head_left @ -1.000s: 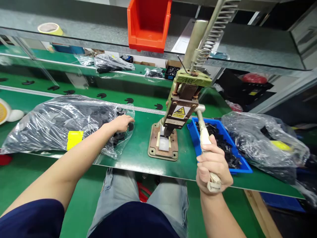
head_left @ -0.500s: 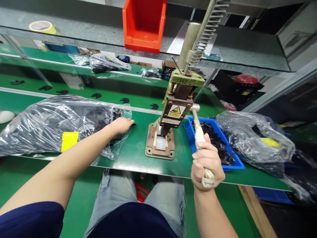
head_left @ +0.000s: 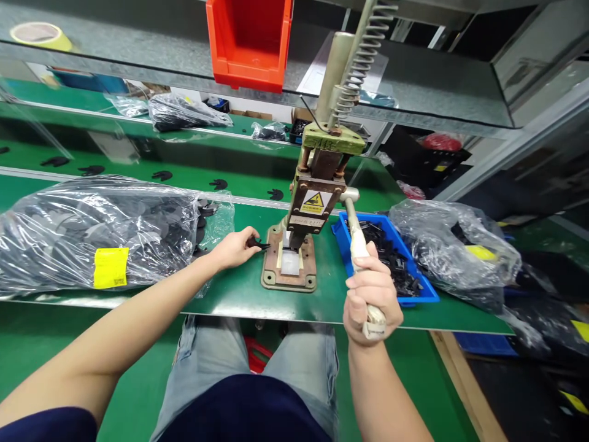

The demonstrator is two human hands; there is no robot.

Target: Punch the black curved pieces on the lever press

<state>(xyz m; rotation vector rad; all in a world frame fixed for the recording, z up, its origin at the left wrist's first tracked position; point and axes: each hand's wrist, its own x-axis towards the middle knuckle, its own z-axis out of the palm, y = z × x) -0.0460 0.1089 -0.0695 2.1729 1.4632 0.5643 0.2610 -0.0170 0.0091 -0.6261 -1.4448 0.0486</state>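
A small black plastic part is pinched in my left hand, its pronged end pointing right at the left edge of the press base. My right hand is wrapped round the press lever, whose grip is wrapped in pale tape. Between my hands stands the hand press, with a yellow warning label and a coil spring on top. Its dark ram is down close over a whitish block on the base; whether they touch I cannot tell. A clear bag of black parts lies left of the press.
Right of the press sits a blue bin of black parts, beside another plastic bag. Several black parts lie spaced along the green strip behind. Overhead, a shelf carries an orange bin and a tape roll.
My left hand has moved right, from the bag's open end to the press base, with the black plastic part in its fingers. My right hand stays on the lever. The view has shifted slightly.
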